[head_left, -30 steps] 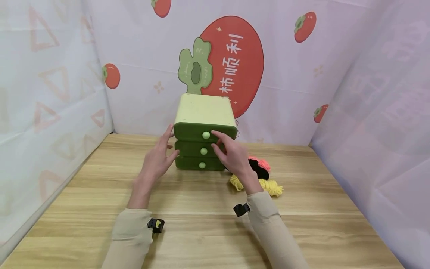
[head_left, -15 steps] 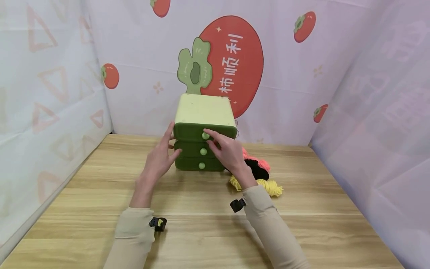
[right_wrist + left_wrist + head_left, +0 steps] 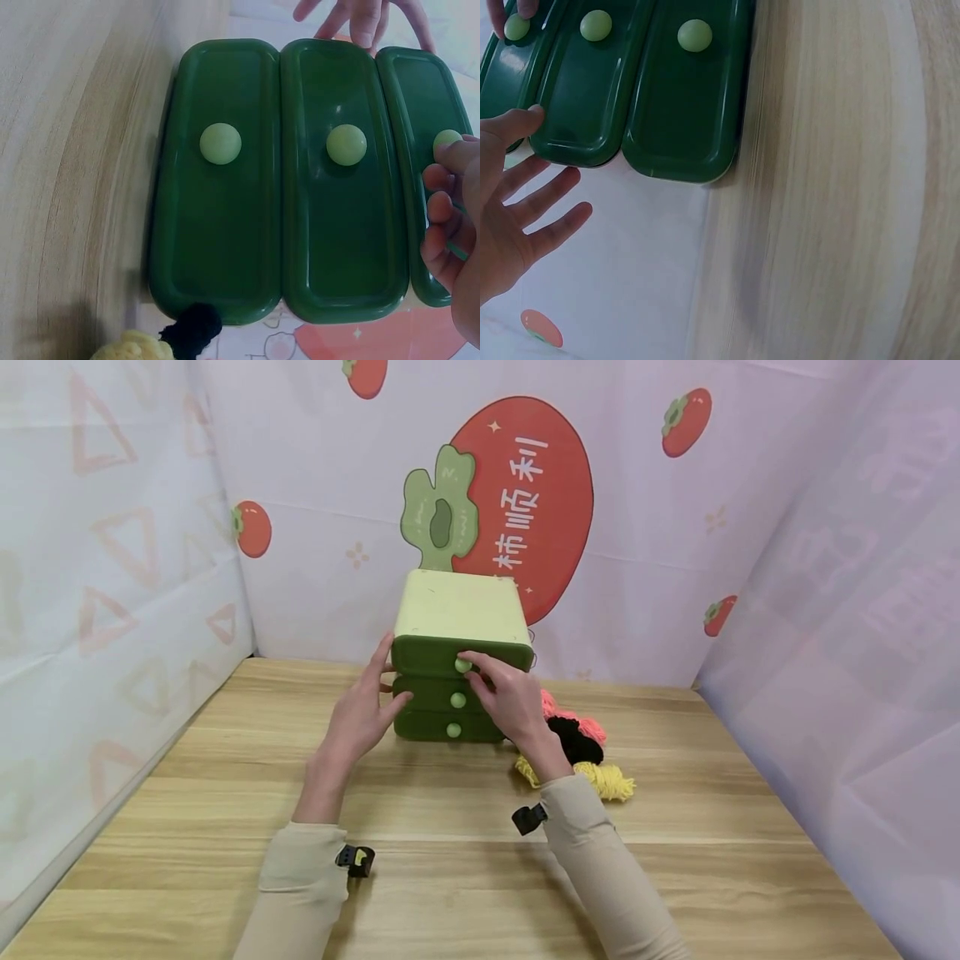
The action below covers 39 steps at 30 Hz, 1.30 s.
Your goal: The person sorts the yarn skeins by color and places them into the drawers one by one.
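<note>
Right hand [image 3: 508,697] has closed in since a second ago — fingertips now pinch the pale green round knob [image 3: 462,665] of the dark green plastic top drawer [image 3: 427,653]. Left hand [image 3: 362,714], fingers spread, braces the three-drawer cabinet's side — drawer not yet drawn.

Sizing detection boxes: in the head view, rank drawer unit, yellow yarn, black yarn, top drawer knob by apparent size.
1. Drawer unit
2. Yellow yarn
3. Black yarn, close to the yellow and partly hidden, so unsure
4. Top drawer knob
</note>
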Motion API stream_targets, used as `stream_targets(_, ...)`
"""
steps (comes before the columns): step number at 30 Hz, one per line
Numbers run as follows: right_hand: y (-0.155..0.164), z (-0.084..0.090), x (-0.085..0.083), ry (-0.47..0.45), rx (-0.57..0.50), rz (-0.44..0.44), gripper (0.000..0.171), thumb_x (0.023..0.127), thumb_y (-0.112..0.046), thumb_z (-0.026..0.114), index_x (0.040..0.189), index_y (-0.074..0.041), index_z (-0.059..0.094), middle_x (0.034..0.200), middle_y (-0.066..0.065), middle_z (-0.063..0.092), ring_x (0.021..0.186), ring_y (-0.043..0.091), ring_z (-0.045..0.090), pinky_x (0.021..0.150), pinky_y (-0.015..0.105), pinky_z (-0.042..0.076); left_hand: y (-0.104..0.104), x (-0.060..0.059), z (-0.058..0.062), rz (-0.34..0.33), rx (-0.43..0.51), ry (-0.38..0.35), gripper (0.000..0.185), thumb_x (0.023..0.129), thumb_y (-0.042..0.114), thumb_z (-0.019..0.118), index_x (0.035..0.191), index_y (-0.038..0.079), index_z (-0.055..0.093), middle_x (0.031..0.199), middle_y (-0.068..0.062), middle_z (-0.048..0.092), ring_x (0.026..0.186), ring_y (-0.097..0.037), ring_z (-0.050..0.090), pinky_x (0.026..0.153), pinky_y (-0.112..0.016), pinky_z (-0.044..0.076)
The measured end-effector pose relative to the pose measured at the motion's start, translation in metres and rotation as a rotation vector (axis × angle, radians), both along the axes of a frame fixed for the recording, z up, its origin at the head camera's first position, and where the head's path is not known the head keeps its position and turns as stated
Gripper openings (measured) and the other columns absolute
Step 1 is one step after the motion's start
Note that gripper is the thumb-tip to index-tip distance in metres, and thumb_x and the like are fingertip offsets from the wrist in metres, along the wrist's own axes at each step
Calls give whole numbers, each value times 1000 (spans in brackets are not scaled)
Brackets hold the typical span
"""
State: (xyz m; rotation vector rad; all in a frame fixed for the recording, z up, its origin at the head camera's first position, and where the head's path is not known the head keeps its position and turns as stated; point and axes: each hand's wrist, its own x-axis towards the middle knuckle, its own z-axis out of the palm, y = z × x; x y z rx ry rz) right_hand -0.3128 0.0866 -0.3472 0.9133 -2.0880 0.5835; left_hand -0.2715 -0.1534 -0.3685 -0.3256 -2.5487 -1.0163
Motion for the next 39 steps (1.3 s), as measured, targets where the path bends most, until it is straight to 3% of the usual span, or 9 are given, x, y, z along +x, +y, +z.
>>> stream_targets(13, 4, -2, 6, -6, -38, 3, 25, 95, -18, 67, 120, -16, 71, 81, 3, 68, 58, 12, 52, 47, 22, 33, 5, 0, 2, 0, 13, -37, 90, 97, 36, 64, 159, 42, -2, 143, -13, 54, 112, -35, 66, 81, -54, 52)
stream_targets(24, 3, -3, 9, -6, -3, 6, 25, 96, -20, 67, 121, -16, 71, 87, 2, 70, 61, 10, 54, 50, 24, 39, 4, 3, 1, 6, 28, -61, 84, 96, 60, 52, 156, 48, -5, 146, -13, 50, 116, -35, 65, 87, -57, 50)
stream_targets(39, 4, -3, 18, -1, 6, 44, 26, 96, -18, 66, 121, -16, 70, 83, 1, 68, 60, 9, 53, 47, 22, 36, -1, 3, 1, 11, 55, -94, 78, 97, 62, 48, 154, 54, -5, 148, -9, 49, 118, -32, 64, 89, -57, 49)
